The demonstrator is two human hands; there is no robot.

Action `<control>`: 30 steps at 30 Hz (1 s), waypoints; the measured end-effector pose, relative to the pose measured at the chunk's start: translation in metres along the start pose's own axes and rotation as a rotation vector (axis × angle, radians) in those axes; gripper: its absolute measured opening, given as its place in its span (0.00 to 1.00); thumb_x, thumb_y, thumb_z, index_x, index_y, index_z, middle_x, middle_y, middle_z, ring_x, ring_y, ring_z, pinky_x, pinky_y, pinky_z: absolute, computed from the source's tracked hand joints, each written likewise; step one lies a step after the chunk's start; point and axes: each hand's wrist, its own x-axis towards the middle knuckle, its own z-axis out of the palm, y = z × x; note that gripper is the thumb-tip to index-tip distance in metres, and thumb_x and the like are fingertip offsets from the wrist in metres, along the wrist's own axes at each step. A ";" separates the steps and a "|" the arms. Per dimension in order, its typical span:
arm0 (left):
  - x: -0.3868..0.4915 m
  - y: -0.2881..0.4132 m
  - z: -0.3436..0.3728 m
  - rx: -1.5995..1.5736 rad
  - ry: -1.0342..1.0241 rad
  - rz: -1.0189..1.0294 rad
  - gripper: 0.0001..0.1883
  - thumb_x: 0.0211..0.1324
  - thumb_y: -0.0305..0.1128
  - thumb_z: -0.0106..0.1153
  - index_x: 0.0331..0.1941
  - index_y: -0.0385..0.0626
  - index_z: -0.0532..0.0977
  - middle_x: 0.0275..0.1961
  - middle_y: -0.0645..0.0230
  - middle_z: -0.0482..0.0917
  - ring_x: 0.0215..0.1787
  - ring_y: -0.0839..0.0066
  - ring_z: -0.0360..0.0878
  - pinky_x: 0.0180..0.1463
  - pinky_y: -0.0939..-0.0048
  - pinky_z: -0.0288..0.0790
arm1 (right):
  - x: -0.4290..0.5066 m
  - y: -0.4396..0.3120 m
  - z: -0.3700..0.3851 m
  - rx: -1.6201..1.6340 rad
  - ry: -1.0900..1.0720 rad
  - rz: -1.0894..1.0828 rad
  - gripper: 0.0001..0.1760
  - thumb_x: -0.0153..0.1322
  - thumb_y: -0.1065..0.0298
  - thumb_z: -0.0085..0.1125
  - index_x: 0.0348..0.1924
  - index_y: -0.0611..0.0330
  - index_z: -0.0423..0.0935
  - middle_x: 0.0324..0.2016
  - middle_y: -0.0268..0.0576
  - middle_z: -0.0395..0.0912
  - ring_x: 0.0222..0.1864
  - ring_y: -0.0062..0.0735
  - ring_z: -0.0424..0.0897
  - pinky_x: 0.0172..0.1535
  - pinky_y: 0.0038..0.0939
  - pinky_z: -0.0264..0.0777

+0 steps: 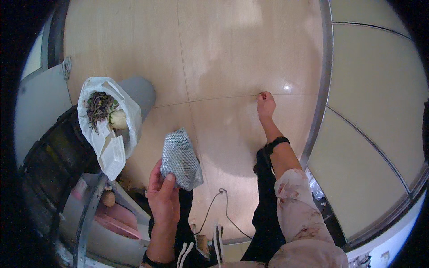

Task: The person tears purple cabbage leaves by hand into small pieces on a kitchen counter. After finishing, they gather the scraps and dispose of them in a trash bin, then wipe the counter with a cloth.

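My left hand (pixel 165 197) grips a folded grey mesh cloth (pixel 181 160), thumb on top and fingers beneath. The cloth is held above the tiled floor (pixel 228 134). My right hand (pixel 266 104) reaches farther forward with its fingers curled. A small dark reddish spot shows at its fingertips; I cannot tell whether it is a held scrap or shadow. Left of the cloth stands a grey bin (pixel 142 93) lined with a white plastic bag (pixel 134 117). Inside the bag lie dark plant trimmings (pixel 99 109), a pale round vegetable or fruit piece (pixel 118 120) and white trays (pixel 112 152).
Cream cabinet doors (pixel 375 83) with metal trim line the right side. At lower left, a metal-framed rack (pixel 88 217) holds a pink container (pixel 119 221) and a brown round item (pixel 108 199), beside a black crate (pixel 63 144). A looped cord (pixel 222 191) hangs between my legs.
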 end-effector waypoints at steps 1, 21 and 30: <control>0.000 0.000 0.001 0.006 -0.004 0.003 0.26 0.61 0.21 0.52 0.63 0.39 0.62 0.58 0.62 0.72 0.56 0.72 0.72 0.60 0.66 0.67 | 0.008 0.003 -0.002 -0.004 0.019 -0.025 0.08 0.65 0.65 0.57 0.31 0.61 0.74 0.29 0.51 0.77 0.31 0.52 0.78 0.36 0.44 0.72; -0.006 -0.022 -0.009 0.057 -0.016 0.027 0.24 0.60 0.21 0.52 0.62 0.40 0.65 0.55 0.64 0.73 0.53 0.75 0.72 0.57 0.71 0.67 | -0.011 -0.048 -0.004 -0.059 -0.324 0.249 0.13 0.62 0.59 0.59 0.32 0.60 0.79 0.28 0.49 0.81 0.29 0.44 0.81 0.36 0.40 0.74; -0.021 -0.059 -0.050 0.235 0.211 0.203 0.22 0.56 0.26 0.60 0.55 0.39 0.71 0.50 0.64 0.77 0.51 0.75 0.74 0.56 0.73 0.67 | -0.128 -0.360 -0.159 0.446 -0.434 -0.470 0.06 0.65 0.74 0.59 0.35 0.61 0.76 0.29 0.40 0.77 0.31 0.26 0.77 0.36 0.27 0.72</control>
